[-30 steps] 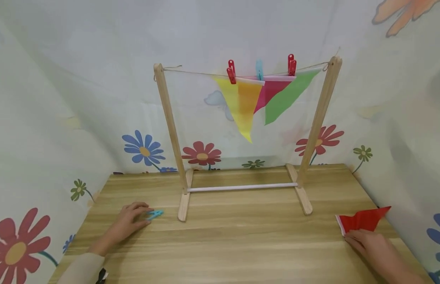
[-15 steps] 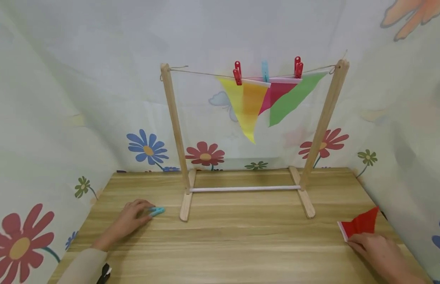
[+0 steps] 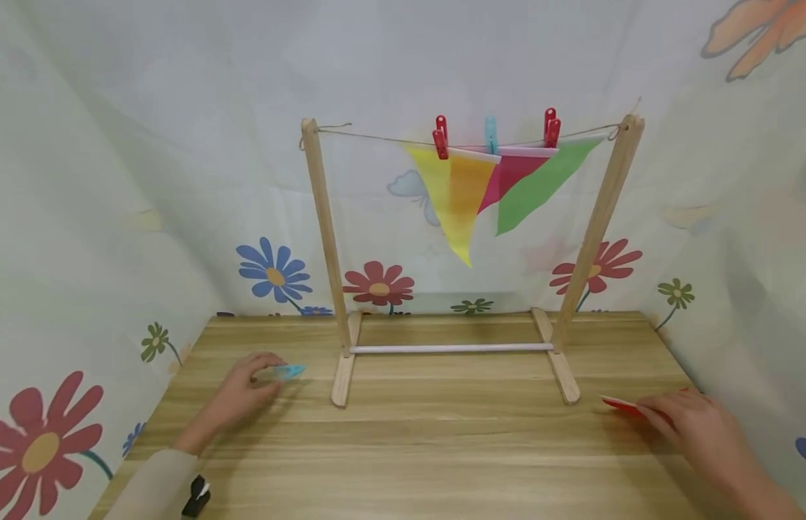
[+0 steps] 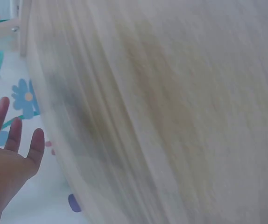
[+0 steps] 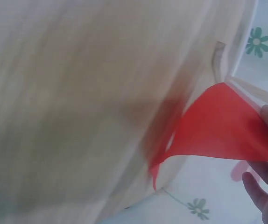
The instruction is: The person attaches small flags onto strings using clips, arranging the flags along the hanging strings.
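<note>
One peg point(image 3: 282, 372) (blue) at left grip point(image 3: 243, 393)

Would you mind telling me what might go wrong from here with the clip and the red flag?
The left hand pinches the blue clip only at its end, so it may slip out. The red flag hangs limp from the right hand and may fold or crease. The string on the wooden stand already sags, so pulling could tip it.

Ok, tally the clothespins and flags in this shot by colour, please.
Red clothespins: 2
Blue clothespins: 2, one on the line, one pinched by the left hand
Yellow flag: 1
Pink flag: 1
Green flag: 1
Red flag: 1, held by the right hand
Total: 8
</note>
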Action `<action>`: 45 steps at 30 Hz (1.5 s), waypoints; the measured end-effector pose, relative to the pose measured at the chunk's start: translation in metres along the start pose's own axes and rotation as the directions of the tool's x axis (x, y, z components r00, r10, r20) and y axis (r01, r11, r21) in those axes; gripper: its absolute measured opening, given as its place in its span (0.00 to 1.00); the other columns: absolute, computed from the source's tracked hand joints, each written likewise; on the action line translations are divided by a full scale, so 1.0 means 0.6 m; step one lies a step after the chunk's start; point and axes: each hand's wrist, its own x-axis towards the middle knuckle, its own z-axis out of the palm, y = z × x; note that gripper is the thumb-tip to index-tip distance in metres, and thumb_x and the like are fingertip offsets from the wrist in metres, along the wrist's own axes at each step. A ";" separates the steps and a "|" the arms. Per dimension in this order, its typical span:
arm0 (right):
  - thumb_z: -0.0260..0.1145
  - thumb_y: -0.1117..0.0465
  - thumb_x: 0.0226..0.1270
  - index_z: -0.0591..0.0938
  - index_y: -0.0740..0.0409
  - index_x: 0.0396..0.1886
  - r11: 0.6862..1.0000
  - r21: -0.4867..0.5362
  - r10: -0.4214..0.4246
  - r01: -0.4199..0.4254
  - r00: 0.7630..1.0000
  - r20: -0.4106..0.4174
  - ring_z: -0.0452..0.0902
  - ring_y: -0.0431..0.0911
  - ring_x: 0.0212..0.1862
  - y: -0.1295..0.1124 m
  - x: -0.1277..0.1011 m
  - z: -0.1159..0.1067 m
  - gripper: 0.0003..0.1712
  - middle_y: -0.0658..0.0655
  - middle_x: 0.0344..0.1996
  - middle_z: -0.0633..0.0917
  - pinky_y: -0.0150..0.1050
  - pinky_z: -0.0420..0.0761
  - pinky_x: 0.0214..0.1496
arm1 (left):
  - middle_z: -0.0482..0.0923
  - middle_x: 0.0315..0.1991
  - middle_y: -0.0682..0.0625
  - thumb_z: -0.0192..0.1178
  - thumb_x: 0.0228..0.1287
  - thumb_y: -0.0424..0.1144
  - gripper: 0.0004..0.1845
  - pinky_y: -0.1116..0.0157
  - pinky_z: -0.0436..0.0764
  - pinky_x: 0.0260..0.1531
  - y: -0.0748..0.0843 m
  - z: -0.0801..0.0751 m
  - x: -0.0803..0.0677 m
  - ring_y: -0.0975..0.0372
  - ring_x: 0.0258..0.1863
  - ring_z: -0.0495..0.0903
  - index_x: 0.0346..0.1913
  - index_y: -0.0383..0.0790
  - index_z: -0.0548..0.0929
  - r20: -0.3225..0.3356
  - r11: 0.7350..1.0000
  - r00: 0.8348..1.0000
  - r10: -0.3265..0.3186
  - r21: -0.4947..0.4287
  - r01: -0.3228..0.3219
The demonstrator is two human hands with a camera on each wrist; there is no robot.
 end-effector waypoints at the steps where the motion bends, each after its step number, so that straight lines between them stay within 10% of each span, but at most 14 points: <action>1: 0.73 0.48 0.64 0.91 0.51 0.33 1.000 0.004 -0.003 0.003 1.000 0.006 0.82 0.47 0.29 0.000 0.005 -0.002 0.12 0.46 0.25 0.87 0.52 0.80 0.35 | 0.75 0.63 0.36 0.67 0.68 0.36 0.15 0.36 0.78 0.52 0.004 -0.001 0.002 0.40 0.61 0.72 0.55 0.41 0.84 -0.002 1.000 1.000 -0.009 -0.008 0.009; 14: 0.83 0.63 0.45 0.91 0.53 0.38 0.998 0.062 -0.019 0.017 0.999 0.028 0.85 0.52 0.35 -0.025 0.054 -0.015 0.17 0.51 0.30 0.89 0.55 0.86 0.39 | 0.77 0.63 0.44 0.65 0.72 0.45 0.20 0.46 0.79 0.54 0.057 -0.010 0.018 0.55 0.59 0.73 0.62 0.43 0.82 -0.061 0.992 0.997 -0.045 -0.117 0.038; 17: 0.76 0.50 0.60 0.91 0.53 0.38 0.994 0.095 -0.051 0.053 0.998 -0.021 0.85 0.50 0.34 -0.031 0.063 -0.015 0.13 0.51 0.31 0.89 0.53 0.86 0.37 | 0.78 0.62 0.46 0.64 0.72 0.45 0.19 0.44 0.78 0.56 0.073 -0.013 0.021 0.55 0.58 0.73 0.63 0.46 0.81 -0.057 0.989 0.997 -0.042 -0.145 0.033; 22: 0.38 0.30 0.72 0.90 0.55 0.38 0.989 0.107 -0.087 0.098 0.991 -0.103 0.86 0.50 0.32 -0.037 0.077 -0.016 0.43 0.52 0.31 0.89 0.52 0.86 0.33 | 0.78 0.59 0.46 0.64 0.72 0.43 0.20 0.60 0.80 0.57 0.099 -0.016 0.027 0.53 0.56 0.77 0.63 0.43 0.80 -0.050 0.974 0.999 -0.017 -0.228 0.005; 27: 0.38 0.31 0.72 0.90 0.54 0.39 0.987 0.114 -0.101 0.115 0.988 -0.115 0.86 0.49 0.33 -0.043 0.090 -0.020 0.43 0.50 0.31 0.89 0.51 0.86 0.35 | 0.79 0.57 0.44 0.64 0.73 0.41 0.21 0.76 0.77 0.52 0.114 -0.009 0.031 0.53 0.55 0.79 0.63 0.37 0.80 -0.044 0.955 0.999 0.006 -0.295 -0.019; 45: 0.39 0.31 0.77 0.90 0.56 0.39 0.969 0.130 -0.185 0.208 0.968 -0.171 0.87 0.47 0.32 -0.063 0.131 -0.027 0.42 0.51 0.32 0.89 0.48 0.86 0.35 | 0.81 0.54 0.43 0.64 0.72 0.37 0.19 0.76 0.78 0.52 0.184 -0.021 0.054 0.61 0.50 0.81 0.62 0.37 0.81 -0.032 0.939 0.993 0.109 -0.324 -0.114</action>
